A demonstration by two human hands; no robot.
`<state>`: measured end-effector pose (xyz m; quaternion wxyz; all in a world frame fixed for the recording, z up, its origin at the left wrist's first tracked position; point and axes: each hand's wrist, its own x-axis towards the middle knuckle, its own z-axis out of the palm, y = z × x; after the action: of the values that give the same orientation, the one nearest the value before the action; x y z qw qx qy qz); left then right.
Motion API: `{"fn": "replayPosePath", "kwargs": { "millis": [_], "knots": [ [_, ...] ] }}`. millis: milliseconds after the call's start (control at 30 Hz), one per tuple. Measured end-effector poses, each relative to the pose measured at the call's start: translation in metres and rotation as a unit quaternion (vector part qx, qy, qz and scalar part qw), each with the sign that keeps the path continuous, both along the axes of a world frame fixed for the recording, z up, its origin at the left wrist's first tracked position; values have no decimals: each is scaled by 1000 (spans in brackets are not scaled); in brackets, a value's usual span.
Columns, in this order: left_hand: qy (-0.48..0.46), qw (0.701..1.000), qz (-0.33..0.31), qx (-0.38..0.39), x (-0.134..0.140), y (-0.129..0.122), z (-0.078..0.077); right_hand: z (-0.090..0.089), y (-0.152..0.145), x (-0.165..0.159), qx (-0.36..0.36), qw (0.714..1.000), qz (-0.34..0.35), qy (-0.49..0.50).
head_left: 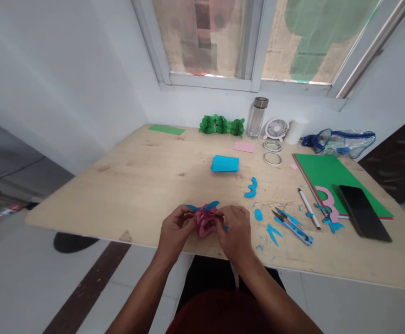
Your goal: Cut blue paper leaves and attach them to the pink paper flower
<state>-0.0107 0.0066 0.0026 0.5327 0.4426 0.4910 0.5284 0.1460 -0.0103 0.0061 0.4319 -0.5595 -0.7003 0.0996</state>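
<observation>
Left hand and right hand pinch the ruffled pink paper piece between them, best lightly, to spare its folds.

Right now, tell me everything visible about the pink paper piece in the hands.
The pink paper piece is a deep pink, seemingly thin, bunched into curved, ruffled folds. The left hand and right hand pinch it from either side, fingers covering its edges, near the front edge of the wooden table. Blue paper juts out at its top; whether the two are joined, I can't tell.
</observation>
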Motion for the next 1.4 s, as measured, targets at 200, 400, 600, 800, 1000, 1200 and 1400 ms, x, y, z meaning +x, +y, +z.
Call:
{"fn": "replayPosePath", "kwargs": {
  "millis": [200,400,600,800,1000,1200,1400],
  "knots": [
    [12,1000,0,-2,0,1,1,7,0,1,-52,998,29,29],
    [18,1000,-2,-9,-1,1,3,17,-1,27,-49,998,39,5],
    [6,1000,4,-4,0,1,5,19,-9,101,-35,994,-77,-63],
    [-6,1000,1,-7,0,0,6,13,-12,124,-111,952,-80,-275],
    [9,1000,7,1,-1,-4,9,13,-9,116,-100,925,-52,-363],
    [12,1000,-2,3,0,-7,12,10,-6,115,-57,919,-43,-387],
    [15,1000,-2,10,0,-9,9,9,-3,118,-36,936,-50,-347]
  ]
}}
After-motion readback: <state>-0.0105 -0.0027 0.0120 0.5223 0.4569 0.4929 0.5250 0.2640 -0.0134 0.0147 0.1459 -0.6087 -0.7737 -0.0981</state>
